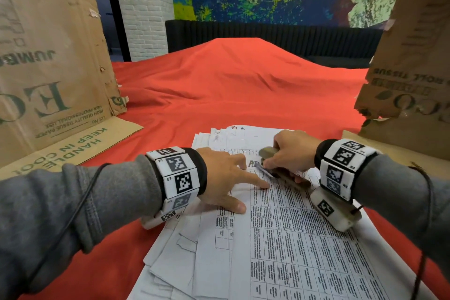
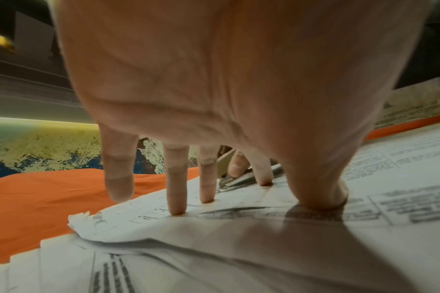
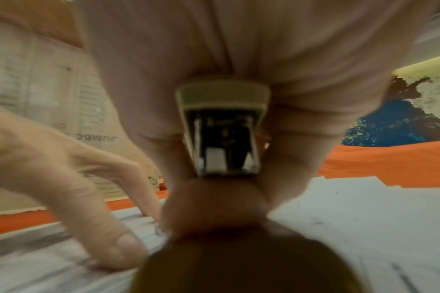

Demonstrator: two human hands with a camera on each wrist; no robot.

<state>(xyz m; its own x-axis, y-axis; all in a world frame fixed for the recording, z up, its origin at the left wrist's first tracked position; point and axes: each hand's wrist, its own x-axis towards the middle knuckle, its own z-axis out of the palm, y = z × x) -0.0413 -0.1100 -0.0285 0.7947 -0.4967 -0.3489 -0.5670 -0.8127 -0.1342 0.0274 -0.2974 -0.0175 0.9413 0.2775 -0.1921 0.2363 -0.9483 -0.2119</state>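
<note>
A loose stack of printed paper sheets lies on the red cloth. My left hand is spread flat, its straight fingers and thumb pressing the top sheet down. My right hand grips a beige stapler from above, its metal nose against the paper just right of the left fingertips. In the right wrist view the stapler sits between my curled fingers and thumb, seen from its rear end. The stapler also shows between the left fingers.
A tall cardboard box stands at the left with a flap lying on the cloth. Another torn cardboard box stands at the right. The red cloth rises in a hump behind the papers. A dark low barrier runs at the back.
</note>
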